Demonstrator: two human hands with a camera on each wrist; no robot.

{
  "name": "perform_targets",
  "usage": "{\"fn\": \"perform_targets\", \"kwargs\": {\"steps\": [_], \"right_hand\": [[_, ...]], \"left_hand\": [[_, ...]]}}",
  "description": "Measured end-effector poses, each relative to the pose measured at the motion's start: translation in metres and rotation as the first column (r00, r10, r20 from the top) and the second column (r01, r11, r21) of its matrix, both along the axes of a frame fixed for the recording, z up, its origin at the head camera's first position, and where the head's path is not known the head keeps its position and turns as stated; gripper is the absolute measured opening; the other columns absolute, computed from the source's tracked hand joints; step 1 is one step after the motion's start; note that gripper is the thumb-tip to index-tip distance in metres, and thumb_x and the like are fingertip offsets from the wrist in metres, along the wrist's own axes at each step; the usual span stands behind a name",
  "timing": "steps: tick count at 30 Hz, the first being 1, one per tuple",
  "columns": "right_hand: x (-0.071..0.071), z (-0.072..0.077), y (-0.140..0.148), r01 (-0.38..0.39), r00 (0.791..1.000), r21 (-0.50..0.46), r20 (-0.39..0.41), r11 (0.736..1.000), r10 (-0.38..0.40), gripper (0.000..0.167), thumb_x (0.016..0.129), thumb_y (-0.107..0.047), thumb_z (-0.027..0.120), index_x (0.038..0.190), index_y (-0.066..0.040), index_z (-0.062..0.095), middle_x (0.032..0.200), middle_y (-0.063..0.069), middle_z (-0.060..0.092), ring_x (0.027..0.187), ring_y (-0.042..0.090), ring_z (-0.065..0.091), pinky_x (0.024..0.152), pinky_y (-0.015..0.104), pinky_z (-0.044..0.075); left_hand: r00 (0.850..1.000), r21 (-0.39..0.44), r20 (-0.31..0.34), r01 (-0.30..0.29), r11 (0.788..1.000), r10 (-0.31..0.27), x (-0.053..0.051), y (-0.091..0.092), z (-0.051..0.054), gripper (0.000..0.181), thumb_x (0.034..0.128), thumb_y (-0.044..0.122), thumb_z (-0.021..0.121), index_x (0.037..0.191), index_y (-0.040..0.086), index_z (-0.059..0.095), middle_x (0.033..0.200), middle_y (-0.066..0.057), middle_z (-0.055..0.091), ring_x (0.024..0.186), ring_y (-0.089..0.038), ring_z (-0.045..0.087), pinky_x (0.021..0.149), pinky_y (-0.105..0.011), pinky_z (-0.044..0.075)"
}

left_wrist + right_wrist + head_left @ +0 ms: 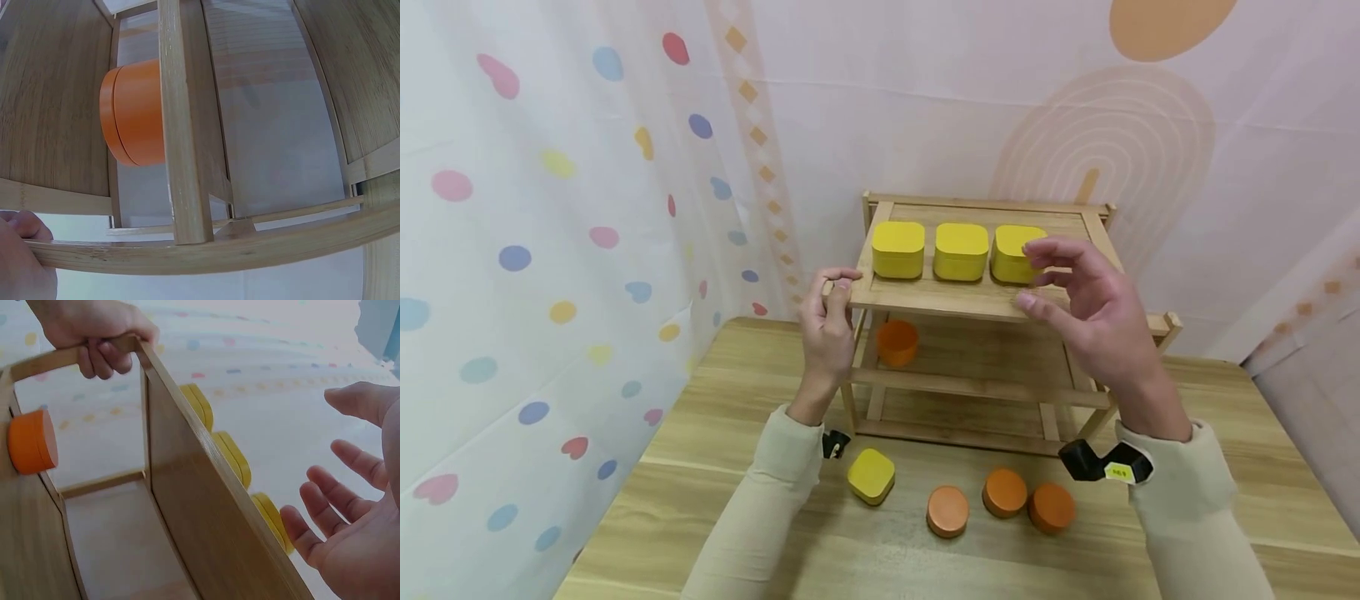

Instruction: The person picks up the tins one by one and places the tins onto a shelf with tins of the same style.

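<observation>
Three yellow rounded-square tins, a left one [898,250], a middle one [960,252] and a right one [1009,255], stand in a row on the top board of a wooden shelf rack [947,302]. My left hand [829,321] grips the rack's front left top corner, its fingers curled round the wood in the right wrist view. Beside the right tin is my right hand [1097,312], fingers spread and slightly bent, with nothing held. On the middle shelf sits an orange round tin [139,114] at the left.
On the wooden table [700,500] before the rack lie a yellow tin [872,477] and three round orange tins [947,511], [1004,492], [1052,507]. A patterned curtain [587,208] hangs behind and at the left.
</observation>
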State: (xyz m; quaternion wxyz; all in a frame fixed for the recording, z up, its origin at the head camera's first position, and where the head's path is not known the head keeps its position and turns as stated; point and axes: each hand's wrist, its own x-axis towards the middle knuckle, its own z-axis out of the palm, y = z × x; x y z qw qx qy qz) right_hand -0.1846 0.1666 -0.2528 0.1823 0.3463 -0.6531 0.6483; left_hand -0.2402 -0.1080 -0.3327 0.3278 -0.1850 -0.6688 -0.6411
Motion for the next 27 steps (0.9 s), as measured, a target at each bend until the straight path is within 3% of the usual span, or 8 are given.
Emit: {"fn": "perform_targets", "kwargs": {"steps": [6,13,22,27], "right_hand": [[0.014,-0.011,-0.006,-0.130,0.991,0.010,-0.040,0.991,0.131,0.041,0.081,0.021,0.060,0.121,0.016,0.052,0.121,0.009,0.060,0.107,0.024,0.056,0.093,0.028,0.051],[0.019,-0.028,-0.019,-0.303,0.938,0.052,-0.159,0.952,0.307,0.040,0.084,0.013,0.066,0.123,0.008,0.058,0.125,0.012,0.060,0.108,0.023,0.058,0.095,0.031,0.049],[0.021,-0.067,-0.033,-0.317,0.943,0.126,-0.068,0.940,0.327,0.033,0.087,0.007,0.068,0.118,0.002,0.059,0.123,0.003,0.060,0.104,0.023,0.059,0.091,0.032,0.051],[0.023,-0.098,-0.042,-0.313,0.950,0.175,0.056,0.934,0.308,0.033,0.087,0.010,0.066,0.118,0.002,0.059,0.120,0.001,0.060,0.104,0.019,0.058,0.090,0.032,0.051]], "left_hand": [[1.000,-0.002,-0.003,0.001,1.000,-0.001,0.001,0.000,0.001,0.034,0.1032,0.021,0.038,0.106,-0.003,0.061,0.050,0.001,0.033,0.040,-0.010,0.026,0.037,-0.024,0.022],[1.000,0.012,0.001,0.012,1.000,-0.012,0.000,-0.001,0.003,0.032,0.1027,0.019,0.038,0.106,-0.004,0.061,0.049,0.002,0.033,0.039,-0.010,0.026,0.037,-0.023,0.022],[1.000,0.014,-0.009,0.007,1.000,-0.007,0.000,-0.002,0.002,0.032,0.1026,0.018,0.038,0.107,-0.004,0.061,0.049,0.003,0.033,0.039,-0.010,0.027,0.037,-0.024,0.023],[1.000,0.018,-0.007,0.004,1.000,-0.004,0.000,-0.001,0.002,0.032,0.1020,0.018,0.039,0.106,-0.004,0.061,0.050,0.003,0.034,0.040,-0.010,0.028,0.038,-0.024,0.023]]}}
